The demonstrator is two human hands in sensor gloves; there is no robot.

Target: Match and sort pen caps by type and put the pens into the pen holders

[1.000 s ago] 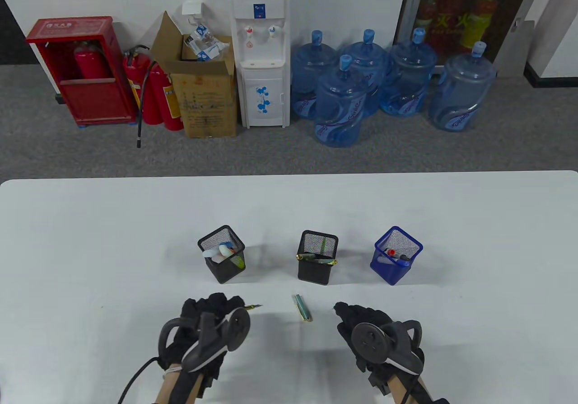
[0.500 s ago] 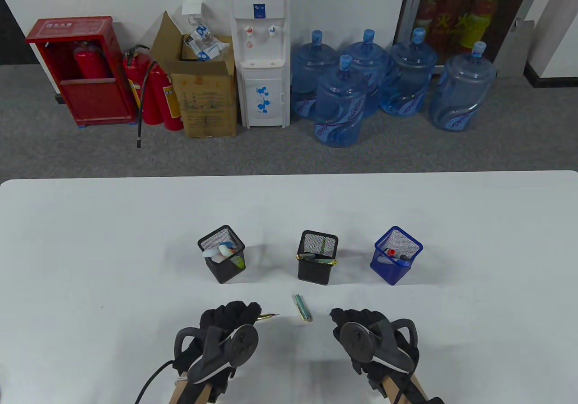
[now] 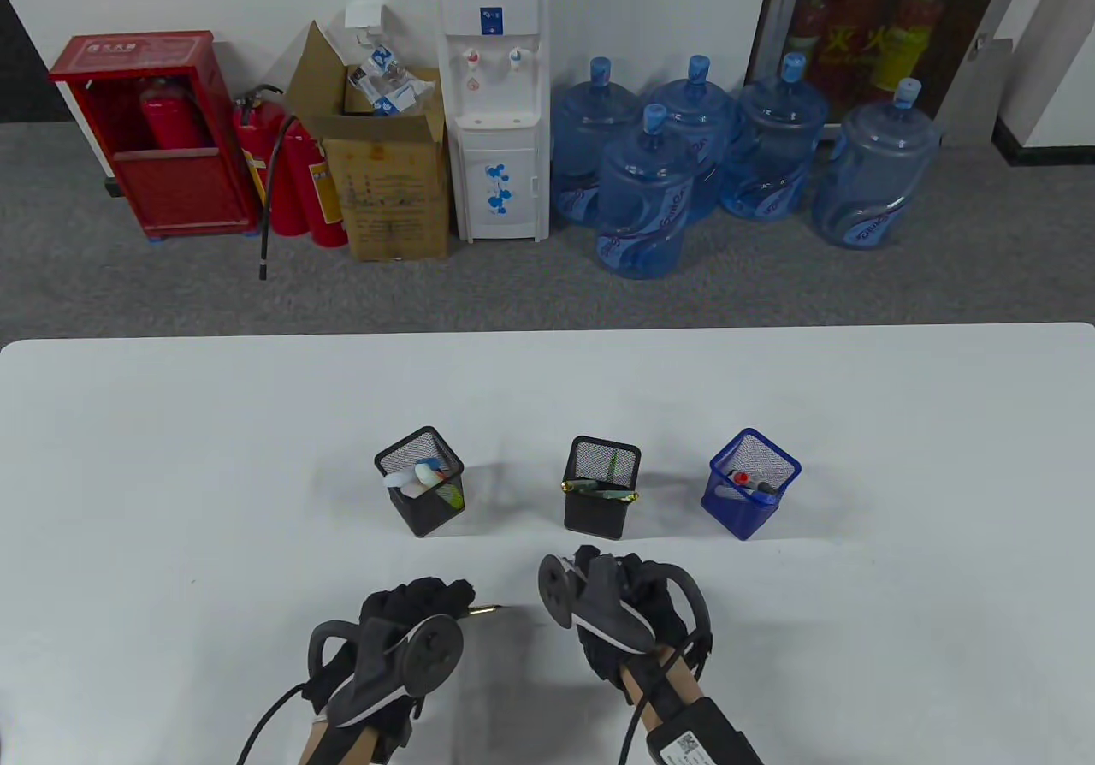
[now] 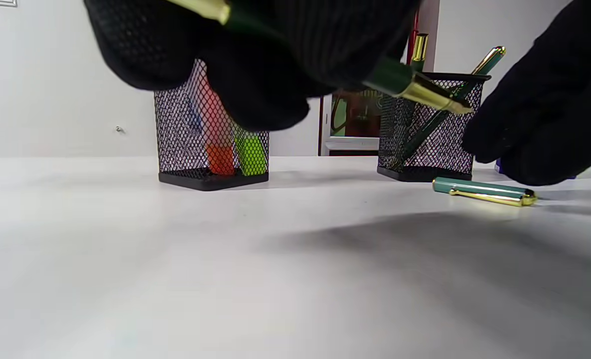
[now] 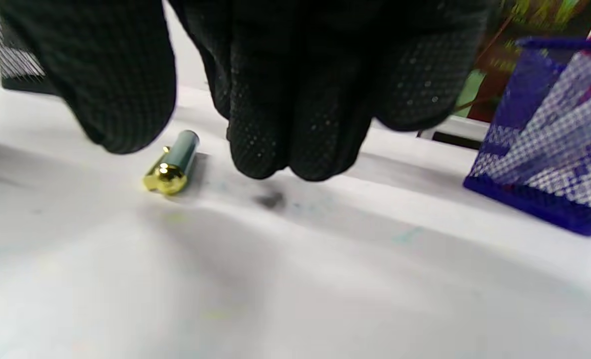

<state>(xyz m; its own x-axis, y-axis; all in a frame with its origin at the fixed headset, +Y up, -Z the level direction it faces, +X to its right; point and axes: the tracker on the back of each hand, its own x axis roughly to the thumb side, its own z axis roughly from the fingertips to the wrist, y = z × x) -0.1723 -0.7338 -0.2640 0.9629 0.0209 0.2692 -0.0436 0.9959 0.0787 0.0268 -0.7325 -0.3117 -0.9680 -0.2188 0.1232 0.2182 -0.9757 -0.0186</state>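
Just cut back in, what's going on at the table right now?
The left hand grips an uncapped dark green pen with gold trim, its tip pointing toward the right hand. The right hand hovers with fingers hanging just over the matching green and gold pen cap, which lies on the white table; it is not gripped yet. Behind stand the left black mesh holder with highlighters, the middle black mesh holder with similar green pens, and the blue mesh holder.

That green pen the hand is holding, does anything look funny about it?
Yes. The green pen in the left hand has no cap; its gold nib is bare. Its cap lies alone on the table, under the right hand.
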